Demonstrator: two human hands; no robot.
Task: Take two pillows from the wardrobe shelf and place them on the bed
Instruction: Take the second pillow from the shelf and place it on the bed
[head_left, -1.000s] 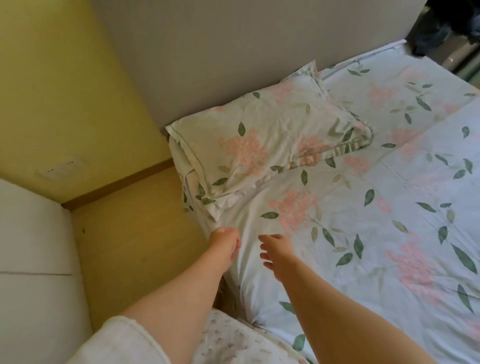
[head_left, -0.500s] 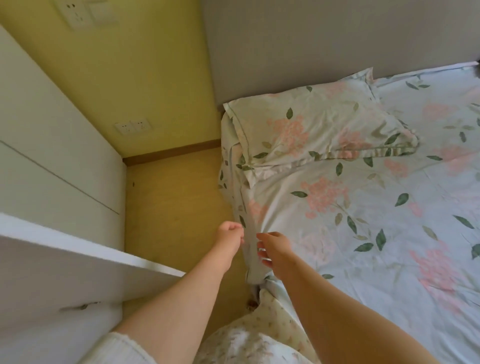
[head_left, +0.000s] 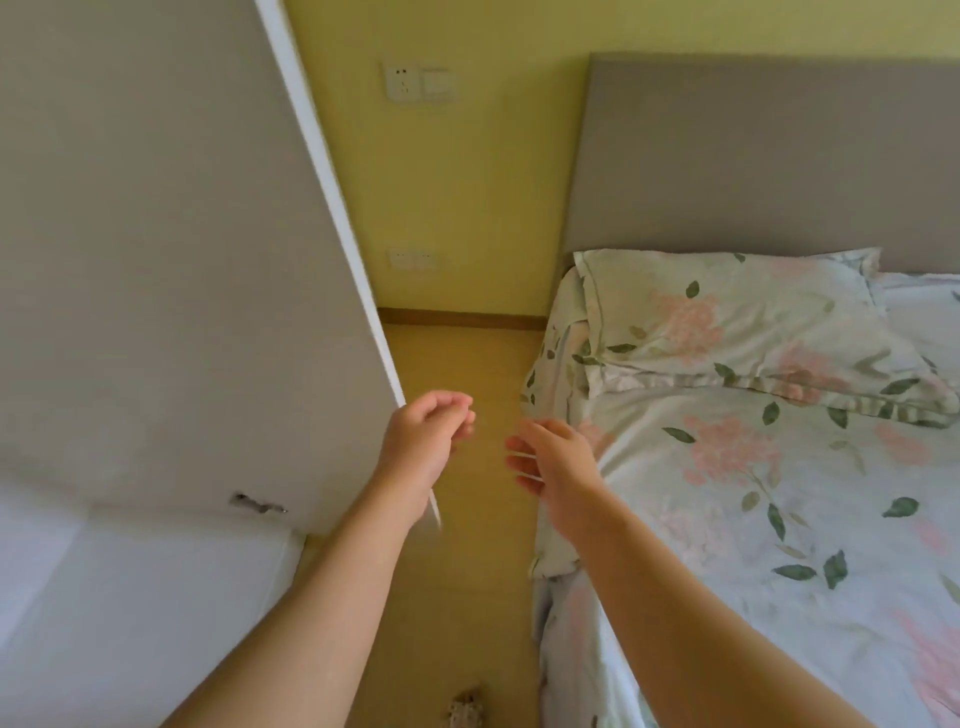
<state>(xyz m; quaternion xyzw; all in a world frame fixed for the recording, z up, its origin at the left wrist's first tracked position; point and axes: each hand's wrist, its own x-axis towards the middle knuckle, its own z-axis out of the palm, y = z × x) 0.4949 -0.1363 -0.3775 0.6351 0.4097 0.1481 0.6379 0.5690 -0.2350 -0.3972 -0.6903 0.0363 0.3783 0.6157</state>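
One floral pillow (head_left: 737, 332) lies flat at the head of the bed (head_left: 779, 519), against the grey headboard. The bed has a matching sheet with pink flowers and green leaves. My left hand (head_left: 426, 441) is held out over the floor gap, fingers loosely curled, holding nothing, right beside the edge of the open white wardrobe door (head_left: 182, 260). My right hand (head_left: 550, 457) hovers at the bed's left edge with fingers apart and nothing in it. No wardrobe shelf or second pillow shows.
A narrow strip of wooden floor (head_left: 462, 519) runs between wardrobe door and bed. The yellow wall behind carries a socket and switch plate (head_left: 418, 82) and a lower socket (head_left: 413, 258). A white wardrobe panel (head_left: 130, 623) fills the lower left.
My view has swung left and up, from the bed toward the wardrobe door. Both hands have lifted off the bed's edge and now hang over the floor gap.
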